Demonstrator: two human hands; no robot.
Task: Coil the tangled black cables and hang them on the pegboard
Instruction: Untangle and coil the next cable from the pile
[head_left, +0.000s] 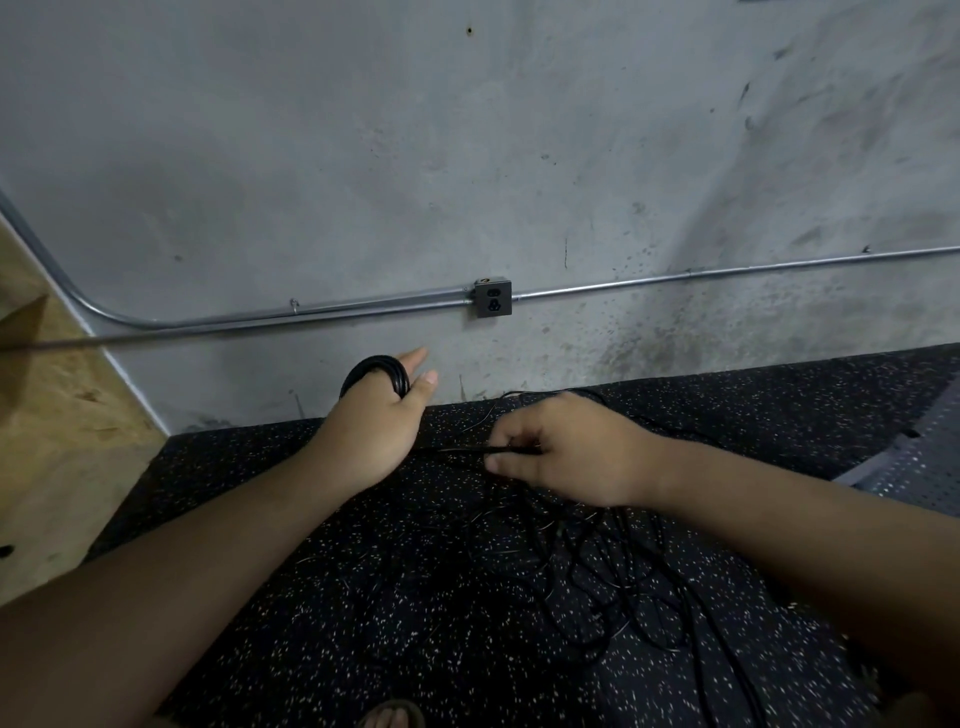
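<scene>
Head view: the left hand (371, 434) is raised near the foot of the concrete wall (363, 156). Its visible finger and thumb are straight, and a coil (375, 368) of black cable is looped round the hand, passing between thumb and fingers. The right hand (571, 452) is just beside it, fingers curled, pinching a taut cable strand (467, 450) that runs leftward toward the left hand. Below and behind the right hand, the tangled black cables (602, 577) lie loose on the speckled black rubber mat (311, 623), spreading toward the lower right. At the right edge, a grey pegboard (924, 467) shows beside the mat. On the wall, a metal conduit (260, 314) runs into a small outlet box (492, 298). A sandalled foot (390, 714) shows at the bottom edge.
</scene>
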